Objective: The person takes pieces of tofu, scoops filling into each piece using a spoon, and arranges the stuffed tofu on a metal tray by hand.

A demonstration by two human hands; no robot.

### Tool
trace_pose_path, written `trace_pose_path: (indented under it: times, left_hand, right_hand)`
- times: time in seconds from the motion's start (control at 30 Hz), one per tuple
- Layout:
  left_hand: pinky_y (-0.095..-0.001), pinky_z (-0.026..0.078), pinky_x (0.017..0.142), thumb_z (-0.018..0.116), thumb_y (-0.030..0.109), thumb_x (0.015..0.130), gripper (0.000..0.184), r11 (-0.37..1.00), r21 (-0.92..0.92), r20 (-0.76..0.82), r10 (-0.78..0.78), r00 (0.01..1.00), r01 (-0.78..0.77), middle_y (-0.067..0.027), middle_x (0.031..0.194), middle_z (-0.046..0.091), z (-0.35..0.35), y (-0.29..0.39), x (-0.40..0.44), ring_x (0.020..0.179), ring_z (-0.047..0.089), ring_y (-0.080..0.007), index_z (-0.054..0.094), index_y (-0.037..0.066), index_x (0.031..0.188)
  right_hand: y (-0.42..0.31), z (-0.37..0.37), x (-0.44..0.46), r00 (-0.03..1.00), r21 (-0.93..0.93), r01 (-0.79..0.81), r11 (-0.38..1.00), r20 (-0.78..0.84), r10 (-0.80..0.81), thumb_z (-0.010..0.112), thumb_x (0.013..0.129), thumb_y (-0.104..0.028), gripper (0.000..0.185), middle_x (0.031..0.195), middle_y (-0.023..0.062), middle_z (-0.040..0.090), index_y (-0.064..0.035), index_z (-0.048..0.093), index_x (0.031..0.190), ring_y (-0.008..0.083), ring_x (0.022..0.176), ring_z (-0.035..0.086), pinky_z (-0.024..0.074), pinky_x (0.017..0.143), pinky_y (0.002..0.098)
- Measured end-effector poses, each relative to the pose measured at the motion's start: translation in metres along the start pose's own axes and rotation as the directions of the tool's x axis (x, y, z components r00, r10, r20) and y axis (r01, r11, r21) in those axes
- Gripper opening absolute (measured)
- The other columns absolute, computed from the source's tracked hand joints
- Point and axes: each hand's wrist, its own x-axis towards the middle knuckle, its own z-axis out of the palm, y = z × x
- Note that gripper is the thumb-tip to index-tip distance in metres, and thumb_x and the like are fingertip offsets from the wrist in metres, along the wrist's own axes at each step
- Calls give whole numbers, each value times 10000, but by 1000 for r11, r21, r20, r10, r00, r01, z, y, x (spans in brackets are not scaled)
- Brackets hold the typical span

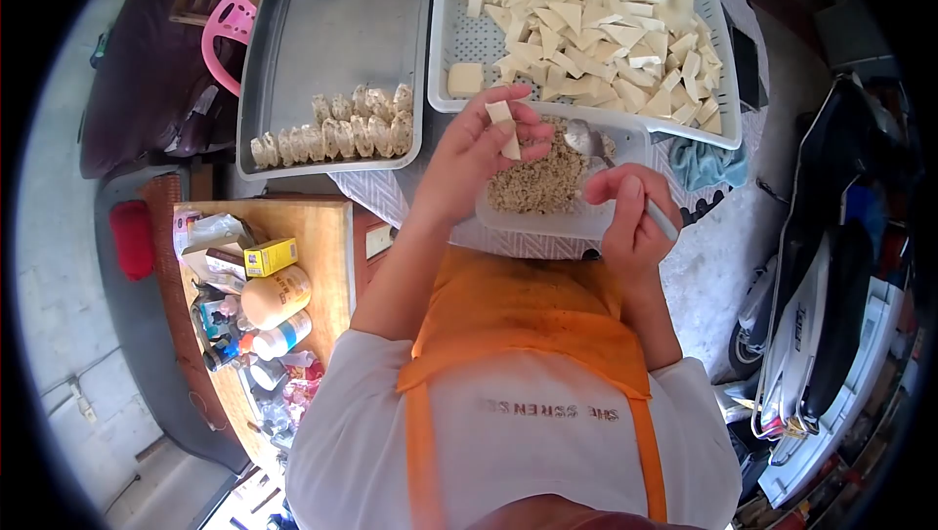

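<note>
My left hand [467,157] is closed lightly on a pale tofu piece [504,126], held above the near-left side of a plastic tub [625,151]. In my right hand [630,222] is the handle of a metal spoon [583,138], whose bowl rests at the crumbly greyish-brown filling [537,178] in that tub. Behind the tub, a white perforated tray [449,32] carries a heap of cut tofu pieces [606,37]. On the metal tray [322,17] to the left, stuffed pieces [332,137] stand in two rows along the near edge.
A wooden side table [327,266] at the left bears bottles, a yellow box [271,257] and other clutter. A pink plastic ring-shaped handle [227,27] shows beside the metal tray. A blue-green cloth [705,165] lies right of the tub, and a scooter [806,335] stands farther right.
</note>
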Motion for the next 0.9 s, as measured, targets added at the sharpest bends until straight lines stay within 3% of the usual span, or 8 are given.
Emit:
trace_pose_path:
  times: [0.1,0.27,0.4,0.6,0.67,0.8,0.87,0.9]
  left_hand:
    - [-331,489,916,385,34,930,382,999,-36,61,-27,998,29,-91,1249,499,3,-1,-2,1136,547,-234,410,19,1311]
    - [-213,453,805,367,20,916,414,967,255,27,-1,1000,-6,-60,1223,540,1,-6,-4,1030,551,-122,405,76,1324]
    - [-166,409,722,380,7,911,412,896,434,21,96,995,-95,-48,1158,586,8,-4,-7,908,538,-52,435,103,1308]
    - [-213,442,786,347,-66,892,403,844,468,150,216,965,-261,-52,1074,598,9,-19,-5,921,562,-90,502,68,1240]
    - [-234,450,818,338,-81,888,399,828,515,132,179,975,-222,-53,1053,596,8,-18,-8,944,566,-110,496,42,1233]
    - [-263,464,851,359,-91,886,353,724,616,118,303,946,-309,-62,1065,581,-9,-14,-10,989,566,-139,509,12,1188]
    - [-270,463,852,385,-100,875,331,866,419,-16,306,952,-271,-64,1094,568,-13,-14,-11,998,563,-145,526,13,1152]
    - [-273,463,853,397,-105,869,321,916,308,-81,295,952,-257,-65,1108,562,-15,-15,-12,1002,561,-148,535,13,1134]
  right_hand:
    - [-7,-2,-1,989,-16,95,995,115,-93,484,880,-3,100,685,91,619,-2,578,845,207,564,590,470,530,277]
    - [-12,8,-5,980,-13,138,990,146,-135,447,888,-59,184,678,103,620,8,593,798,199,574,593,470,552,266]
    - [-9,8,-7,954,-22,196,980,233,-186,559,795,68,108,736,92,619,-16,575,860,271,611,603,485,560,326]
    - [2,22,-10,943,-12,272,962,200,-265,563,783,71,122,752,99,614,-19,573,865,291,626,601,486,568,333]
    - [10,28,-10,935,-1,297,955,203,-291,543,813,37,76,752,102,612,-18,576,854,273,618,600,482,561,328]
    - [13,18,-2,986,140,-55,989,165,31,461,914,-98,181,730,87,619,-11,596,830,182,593,594,471,549,294]
    - [18,11,5,941,220,-336,916,43,335,419,954,-169,282,708,79,626,1,604,826,142,582,583,467,546,278]
    - [24,11,10,921,116,-388,914,88,380,417,960,-188,298,697,80,629,7,608,840,141,582,586,466,547,272]
